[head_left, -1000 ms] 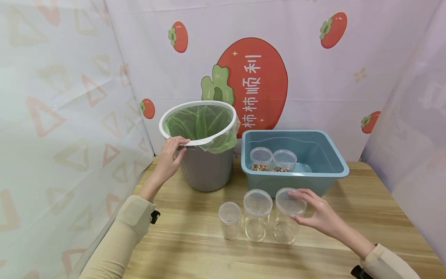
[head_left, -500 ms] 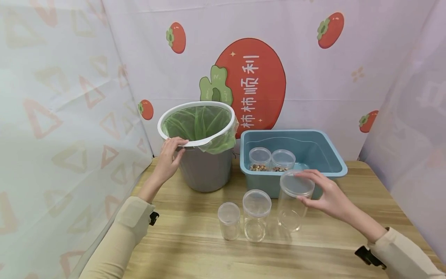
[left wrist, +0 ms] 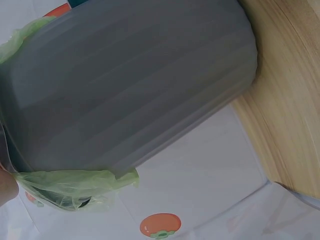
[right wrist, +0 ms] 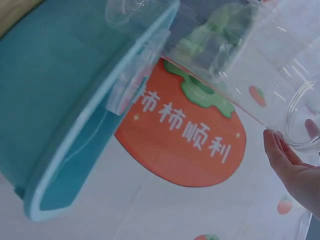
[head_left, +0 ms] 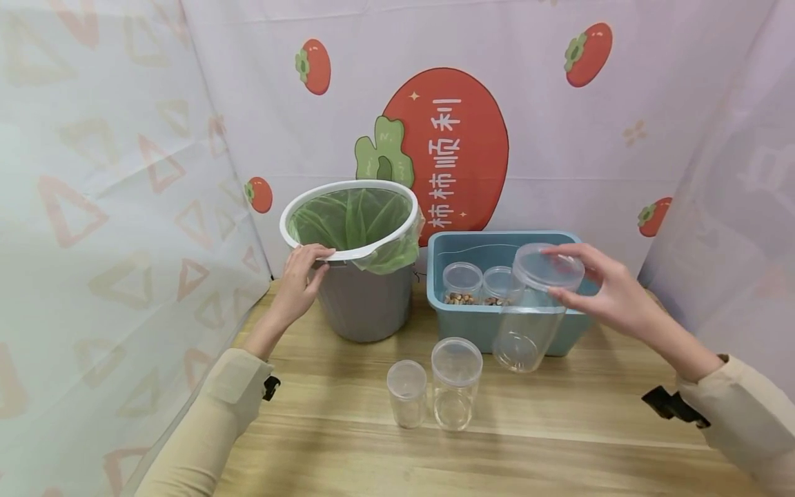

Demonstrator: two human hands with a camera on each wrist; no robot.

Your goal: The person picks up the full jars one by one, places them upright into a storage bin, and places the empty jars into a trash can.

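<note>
My right hand (head_left: pixel 611 293) grips a tall clear plastic jar (head_left: pixel 528 328) around its lid, fingers on the far side and thumb on the near side. The jar hangs slightly tilted above the table, in front of the blue plastic tub (head_left: pixel 453 331) and overlapping its front rim in the head view. Nothing shows inside this jar. My left hand (head_left: pixel 298 283) holds the white rim of a grey trash can (head_left: pixel 366 304) lined with a green bag (head_left: pixel 354 217). In the left wrist view, only a bit of that hand (left wrist: pixel 7 187) shows at the edge.
Two lidded jars with nuts (head_left: pixel 461 283) stand in the tub's left part. A smaller clear jar (head_left: pixel 408 397) and a medium clear jar (head_left: pixel 457 386) stand upright on the wooden table (head_left: pixel 348 442). A printed cloth (head_left: pixel 546 152) hangs behind.
My right hand has lifted the tall clear jar off the table and moved it up and to the right, toward the tub. My left hand stays on the trash can's rim.
</note>
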